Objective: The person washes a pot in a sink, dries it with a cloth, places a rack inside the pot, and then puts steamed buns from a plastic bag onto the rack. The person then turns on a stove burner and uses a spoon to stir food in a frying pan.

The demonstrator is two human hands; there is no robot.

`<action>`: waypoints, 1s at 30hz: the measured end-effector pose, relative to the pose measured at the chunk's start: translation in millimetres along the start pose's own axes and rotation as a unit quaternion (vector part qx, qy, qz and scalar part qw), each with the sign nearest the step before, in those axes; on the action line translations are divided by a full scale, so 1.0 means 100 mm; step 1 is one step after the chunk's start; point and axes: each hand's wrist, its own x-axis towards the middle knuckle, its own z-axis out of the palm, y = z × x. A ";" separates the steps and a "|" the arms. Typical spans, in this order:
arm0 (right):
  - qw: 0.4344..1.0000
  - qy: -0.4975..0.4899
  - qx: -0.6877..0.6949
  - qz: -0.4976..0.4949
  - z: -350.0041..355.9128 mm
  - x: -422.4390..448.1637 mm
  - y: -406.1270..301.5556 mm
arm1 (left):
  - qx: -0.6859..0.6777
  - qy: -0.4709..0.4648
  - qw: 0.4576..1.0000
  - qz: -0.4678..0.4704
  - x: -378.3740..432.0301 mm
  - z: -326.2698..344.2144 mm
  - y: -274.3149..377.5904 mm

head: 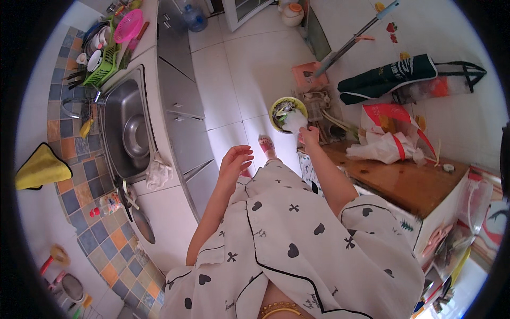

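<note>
My right hand (309, 136) grips a white plastic bag (295, 121) at the near side of a yellow-rimmed bin (273, 106) on the floor. Green and dark scraps (283, 108) show inside the bin beside the bag. To the left, my left hand (236, 161) hangs in the air with its fingers bent and a little apart, holding nothing. It is over the floor, between the grey cabinets and my body.
Left are a steel sink (115, 131) with a metal basin (136, 136), a green dish rack (104, 65) and a white cloth (158, 171). Right are a wooden-topped cabinet (390, 179) with plastic bags (382, 148), a pink basket (305, 75) and a leaning mop handle (354, 40).
</note>
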 end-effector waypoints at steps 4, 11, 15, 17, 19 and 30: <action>0.994 -0.041 -0.080 0.057 0.04 0.24 -0.19 | 0.001 0.016 1.000 -0.007 0.18 0.14 0.11; 0.976 -0.173 -0.092 0.094 0.08 0.41 -0.35 | -0.017 0.054 0.998 -0.011 0.39 0.36 0.29; 0.960 -0.233 -0.114 0.100 0.28 0.39 -0.46 | -0.050 0.075 0.996 -0.009 0.43 0.39 0.29; 0.952 -0.271 -0.113 0.089 0.41 0.38 -0.49 | -0.058 0.084 0.995 0.009 0.42 0.39 0.29; 0.940 -0.304 -0.131 0.085 0.57 0.31 -0.53 | -0.085 0.108 0.990 0.021 0.36 0.33 0.22; 0.762 -0.589 -0.268 0.022 1.31 -1.17 -0.71 | -0.218 0.240 0.942 0.086 -0.46 -0.07 -0.44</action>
